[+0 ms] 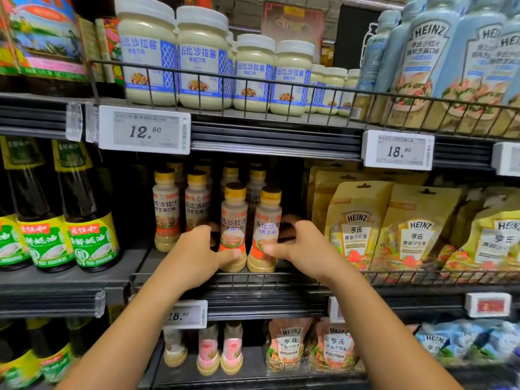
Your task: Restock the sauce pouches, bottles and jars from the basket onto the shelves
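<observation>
Nearest me, my 2 forearms rise from the bottom edge toward the middle shelf. At far left on that level stand dark oil bottles, a different product in their own bay. Next come matching dressing bottles, set further back in the bay I am filling.

My left hand grips the left front bottle low on its body, thumb across the label and fingers curled behind. I judge the low hold steadies a tall, narrow bottle as it sits behind the wire rail. Just beside it is the right front bottle, which my right hand grips the same way.

Both bottles are upright, labels outward, and their bases appear to rest at the shelf's front edge. That reads as fronting, so that shoppers see full faces. To the right, yellow Heinz pouches lean in their own section, so the dressing belongs in this gap between. The basket is out of view. I reckon these 2 only need releasing.
</observation>
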`<action>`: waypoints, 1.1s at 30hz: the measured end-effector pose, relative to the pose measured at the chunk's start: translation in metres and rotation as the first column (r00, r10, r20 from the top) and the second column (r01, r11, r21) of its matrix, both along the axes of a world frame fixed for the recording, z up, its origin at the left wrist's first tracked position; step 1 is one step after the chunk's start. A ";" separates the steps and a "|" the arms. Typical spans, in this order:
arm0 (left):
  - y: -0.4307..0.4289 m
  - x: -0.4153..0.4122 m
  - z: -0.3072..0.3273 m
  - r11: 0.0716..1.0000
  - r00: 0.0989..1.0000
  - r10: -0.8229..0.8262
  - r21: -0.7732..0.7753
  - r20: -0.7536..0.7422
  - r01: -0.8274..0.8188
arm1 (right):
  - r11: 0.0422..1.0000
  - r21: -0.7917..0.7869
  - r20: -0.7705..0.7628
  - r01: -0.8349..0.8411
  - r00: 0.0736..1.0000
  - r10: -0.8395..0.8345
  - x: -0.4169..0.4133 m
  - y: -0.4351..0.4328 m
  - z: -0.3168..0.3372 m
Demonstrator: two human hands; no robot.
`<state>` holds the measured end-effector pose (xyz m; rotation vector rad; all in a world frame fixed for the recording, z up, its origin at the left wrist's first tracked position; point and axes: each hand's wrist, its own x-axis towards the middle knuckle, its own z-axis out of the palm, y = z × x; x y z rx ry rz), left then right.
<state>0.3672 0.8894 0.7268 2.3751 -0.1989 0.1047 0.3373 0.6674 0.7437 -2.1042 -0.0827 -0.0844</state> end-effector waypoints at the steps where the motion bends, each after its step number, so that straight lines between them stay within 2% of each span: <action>1: -0.002 -0.002 -0.001 1.000 1.000 0.012 0.015 0.014 -0.012 | 0.996 -0.093 -0.040 0.019 0.999 -0.023 -0.002 -0.001 -0.001; 4: -0.010 -0.009 0.003 0.998 0.998 0.033 0.054 0.045 -0.035 | 0.968 -0.250 -0.106 0.028 0.993 -0.056 -0.005 0.001 -0.003; 11: -0.025 -0.006 0.012 0.947 0.991 0.070 0.306 0.111 -0.101 | 0.933 -0.350 -0.099 0.078 0.988 -0.120 0.004 0.012 0.001; 15: -0.032 0.003 0.017 0.892 0.996 0.055 0.446 0.065 -0.078 | 0.899 -0.428 -0.106 0.090 0.983 -0.149 0.014 0.016 0.003; 21: -0.040 0.007 0.031 0.785 0.999 0.036 0.620 -0.017 -0.017 | 0.883 -0.460 -0.114 0.094 0.980 -0.164 0.028 0.020 0.005; 27: -0.049 0.011 0.037 0.740 0.992 0.053 0.672 -0.116 0.039 | 0.838 -0.534 -0.127 0.113 0.969 -0.212 0.040 0.020 0.002; 30: -0.051 0.019 0.038 0.800 0.975 0.122 0.600 -0.183 0.013 | 0.825 -0.550 -0.107 0.130 0.969 -0.225 0.044 0.020 0.001; 33: -0.046 0.024 0.033 0.833 0.985 0.128 0.551 -0.112 -0.045 | 0.835 -0.532 -0.097 0.143 0.969 -0.227 0.048 0.020 -0.001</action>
